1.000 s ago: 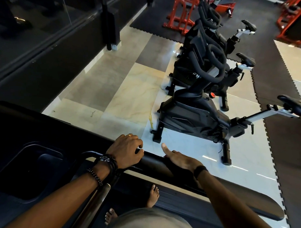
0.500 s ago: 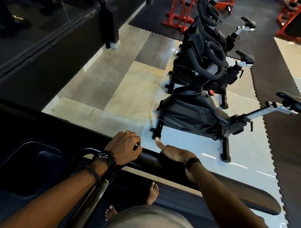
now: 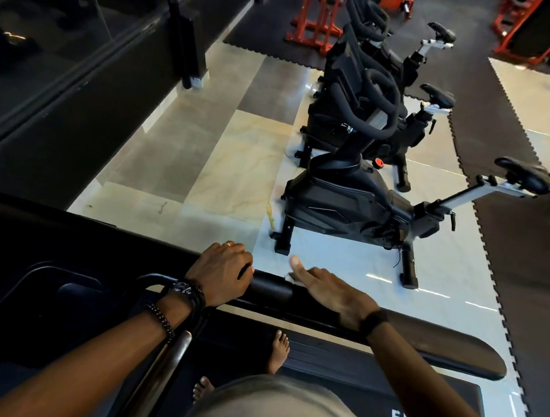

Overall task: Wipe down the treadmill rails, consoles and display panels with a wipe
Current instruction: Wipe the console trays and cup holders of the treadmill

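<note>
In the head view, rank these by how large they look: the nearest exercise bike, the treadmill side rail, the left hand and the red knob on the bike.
1. Treadmill side rail and nearest exercise bike: similar extent; the rail is nearer, so unsure.
2. Left hand, wrapped over the rail.
3. Red knob.

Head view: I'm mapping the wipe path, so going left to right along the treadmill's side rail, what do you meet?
Console tray recess → left hand gripping the rail → right hand over a white wipe → rail's rounded end.
</note>
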Tool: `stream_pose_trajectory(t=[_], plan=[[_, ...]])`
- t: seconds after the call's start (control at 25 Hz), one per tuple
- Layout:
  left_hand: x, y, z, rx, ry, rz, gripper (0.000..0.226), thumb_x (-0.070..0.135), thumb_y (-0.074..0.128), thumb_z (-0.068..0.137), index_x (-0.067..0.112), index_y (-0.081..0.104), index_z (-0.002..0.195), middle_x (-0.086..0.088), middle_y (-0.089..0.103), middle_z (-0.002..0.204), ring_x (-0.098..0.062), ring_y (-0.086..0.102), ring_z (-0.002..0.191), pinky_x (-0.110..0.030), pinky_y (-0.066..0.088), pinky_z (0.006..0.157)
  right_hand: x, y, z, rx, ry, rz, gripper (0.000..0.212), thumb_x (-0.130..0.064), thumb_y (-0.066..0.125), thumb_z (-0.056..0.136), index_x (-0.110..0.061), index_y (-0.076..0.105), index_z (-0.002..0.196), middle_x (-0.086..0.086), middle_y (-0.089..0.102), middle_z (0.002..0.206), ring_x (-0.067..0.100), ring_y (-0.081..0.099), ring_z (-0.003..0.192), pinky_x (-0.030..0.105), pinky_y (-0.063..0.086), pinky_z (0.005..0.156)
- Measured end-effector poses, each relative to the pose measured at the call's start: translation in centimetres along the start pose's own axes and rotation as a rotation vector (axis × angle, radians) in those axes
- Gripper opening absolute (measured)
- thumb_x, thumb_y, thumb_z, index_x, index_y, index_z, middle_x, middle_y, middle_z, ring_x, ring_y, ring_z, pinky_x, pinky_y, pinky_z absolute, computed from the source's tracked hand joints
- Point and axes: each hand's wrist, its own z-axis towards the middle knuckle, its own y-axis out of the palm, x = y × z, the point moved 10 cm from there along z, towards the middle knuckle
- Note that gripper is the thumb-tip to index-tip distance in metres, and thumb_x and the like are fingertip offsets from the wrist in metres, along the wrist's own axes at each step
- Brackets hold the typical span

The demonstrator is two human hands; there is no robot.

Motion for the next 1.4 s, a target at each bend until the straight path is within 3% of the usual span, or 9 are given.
stream_pose_trajectory(t=[0.12,0.24,0.32,0.4,0.48,0.72,0.88,1.12,1.4], plan=[[0.3,0.2,-0.1,0.001,0.003,0.016,0.05,0.048,0.021,0.09,0.023,0.064,0.09,0.007,0.058,0.089,-0.014,0.054,0.087,-0.034,0.046,0.083,2.4,-1.2,-3.4,0.023,-0.006,0.065,0.077,-0.067,0.015,0.096,-0.021,0.06,0.138,-0.007,0.055,0.131,0.008,0.047,0.117,0.023,0.023,0.101],[0.0,0.3,0.1,-0.015,0.002,-0.016,0.04,0.046,0.032,0.092,0.023,0.064,0.093,0.008,0.058,0.091,-0.013,0.053,0.089,-0.034,0.045,0.086,1.6,-0.5,-1.2,0.096,-0.078,-0.109,0.088,-0.072,0.009,0.093,-0.011,0.064,0.123,0.008,0.07,0.104,0.017,0.061,0.113,0.033,0.017,0.12],[0.1,0.4,0.3,-0.02,0.011,-0.024,0.035,0.045,0.037,0.093,0.023,0.064,0.095,0.009,0.058,0.093,-0.013,0.053,0.091,-0.034,0.044,0.087,-0.7,2.7,-0.1,0.097,-0.246,-0.261,0.101,-0.077,-0.006,0.088,-0.014,0.052,0.14,0.008,0.067,0.122,0.016,0.05,0.133,0.039,0.006,0.126],[0.1,0.4,0.4,-0.018,0.015,-0.014,0.034,0.045,0.037,0.093,0.024,0.064,0.094,0.009,0.058,0.093,-0.013,0.053,0.092,-0.034,0.044,0.087,-1.4,5.0,-1.8,0.159,-0.391,-0.429,0.104,-0.082,-0.016,0.083,-0.023,0.02,0.16,-0.002,0.021,0.166,0.007,0.007,0.154,0.033,-0.008,0.125],[0.2,0.5,0.3,-0.025,0.01,0.004,0.039,0.046,0.032,0.091,0.023,0.064,0.092,0.008,0.058,0.092,-0.014,0.054,0.091,-0.034,0.044,0.085,0.1,4.9,-4.7,0.254,-0.458,-0.488,0.089,-0.079,-0.01,0.09,-0.028,0.007,0.16,-0.011,-0.003,0.165,0.001,-0.01,0.152,0.031,-0.014,0.123],[1.2,1.0,1.0,-0.079,0.022,0.043,0.046,0.041,0.02,0.084,0.019,0.059,0.09,0.003,0.058,0.093,-0.019,0.055,0.093,-0.036,0.042,0.084,-1.3,3.8,-1.2,0.287,-0.321,-0.484,0.112,-0.083,-0.023,0.077,-0.018,0.012,0.161,0.0,0.015,0.168,0.01,0.006,0.155,0.04,-0.014,0.123],[2.7,1.6,1.6,-0.098,0.051,0.062,0.047,0.036,0.015,0.083,0.018,0.057,0.091,0.0,0.059,0.097,-0.022,0.055,0.095,-0.037,0.04,0.085,-2.6,6.5,-4.4,0.392,-0.493,-0.601,0.086,-0.073,0.005,0.098,-0.016,0.018,0.161,0.005,0.014,0.167,0.021,0.009,0.155,0.046,-0.002,0.123],[2.5,2.0,1.6,-0.089,0.048,0.074,0.049,0.038,0.014,0.082,0.017,0.057,0.091,0.0,0.059,0.096,-0.021,0.055,0.093,-0.038,0.043,0.087,0.3,3.8,-2.9,0.374,-0.253,-0.581,0.109,-0.084,-0.02,0.079,-0.017,0.007,0.161,0.001,0.004,0.168,0.02,-0.008,0.155,0.053,-0.027,0.115],[2.9,1.9,1.8,-0.099,0.024,0.071,0.031,0.034,0.027,0.091,0.018,0.054,0.091,0.0,0.059,0.096,-0.021,0.054,0.09,-0.037,0.042,0.085,3.3,2.5,-5.7,0.474,-0.25,-0.691,0.072,-0.065,0.007,0.103,-0.023,0.044,0.149,0.001,0.034,0.161,0.024,0.039,0.137,0.054,0.01,0.112]])
